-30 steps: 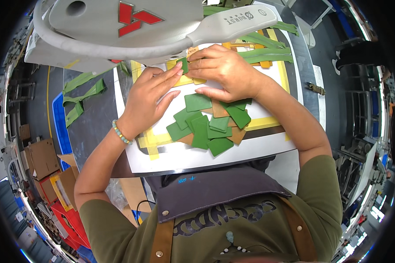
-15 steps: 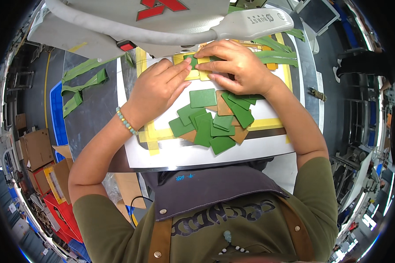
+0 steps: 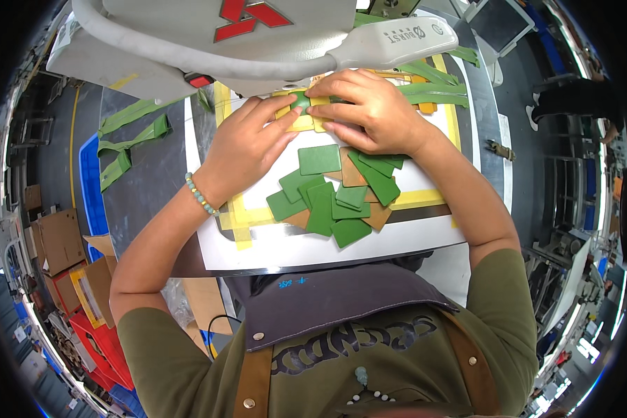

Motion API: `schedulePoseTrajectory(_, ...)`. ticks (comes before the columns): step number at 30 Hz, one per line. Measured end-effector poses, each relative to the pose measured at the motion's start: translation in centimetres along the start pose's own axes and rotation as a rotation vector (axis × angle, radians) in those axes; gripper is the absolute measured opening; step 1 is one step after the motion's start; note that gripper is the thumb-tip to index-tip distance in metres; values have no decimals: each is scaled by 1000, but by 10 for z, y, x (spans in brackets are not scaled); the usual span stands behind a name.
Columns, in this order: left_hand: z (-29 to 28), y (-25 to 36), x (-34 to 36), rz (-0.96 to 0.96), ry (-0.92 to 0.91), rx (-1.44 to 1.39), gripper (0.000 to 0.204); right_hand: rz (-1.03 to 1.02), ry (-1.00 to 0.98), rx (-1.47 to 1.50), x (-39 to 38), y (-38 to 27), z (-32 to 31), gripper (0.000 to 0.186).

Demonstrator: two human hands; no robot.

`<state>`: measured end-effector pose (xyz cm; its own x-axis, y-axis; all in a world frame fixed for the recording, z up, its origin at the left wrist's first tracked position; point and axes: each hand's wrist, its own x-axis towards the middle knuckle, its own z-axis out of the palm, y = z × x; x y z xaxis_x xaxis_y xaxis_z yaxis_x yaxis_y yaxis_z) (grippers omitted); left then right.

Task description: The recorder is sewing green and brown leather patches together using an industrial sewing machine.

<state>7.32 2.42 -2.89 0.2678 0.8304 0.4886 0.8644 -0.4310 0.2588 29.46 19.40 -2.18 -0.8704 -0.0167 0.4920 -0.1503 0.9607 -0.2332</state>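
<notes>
Item: small green leather-like piece point(image 3: 301, 102), laid on a yellow-tan flat piece point(image 3: 301, 122), positioned under the head of a large grey-white sewing machine point(image 3: 209, 35), at the far edge of the white work board point(image 3: 327, 244).

Left hand point(image 3: 247, 143): laid flat, fingers extended and pressed down on the yellow-tan piece, fingertips point(image 3: 280, 104) just beside the green piece. Nothing is pinched; the work is pinned to the board by downward pressure. A beaded bracelet point(image 3: 202, 195) is worn at the wrist.

Right hand point(image 3: 369, 111): fingers curled over the work from the right, tips meeting the left hand's at the green piece. Whether the piece is nipped between finger and thumb or only pressed cannot be told; the thumb is hidden.

Adjacent stock: a loose pile of green rectangular cut pieces point(image 3: 327, 195), mixed with brown cut pieces point(image 3: 352, 171), lying on the board just near the wrists, inside a yellow tape border point(image 3: 240, 216). Long green strips point(image 3: 129, 139) lie on the dark table to the left; more green strips point(image 3: 432, 87) to the right.

Handling note, as a judgement: the two layers are best kept flat and aligned, with even pressure from both sides, fingertips held clear of the needle zone, which is hidden by the machine head. The nearby pile is best left undisturbed by the wrists.
</notes>
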Motion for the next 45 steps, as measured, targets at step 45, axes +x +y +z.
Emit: schedulePoseTrajectory(45,2,-8,3,39,-52,39,33,63,-19,-74,2,-14,2,25)
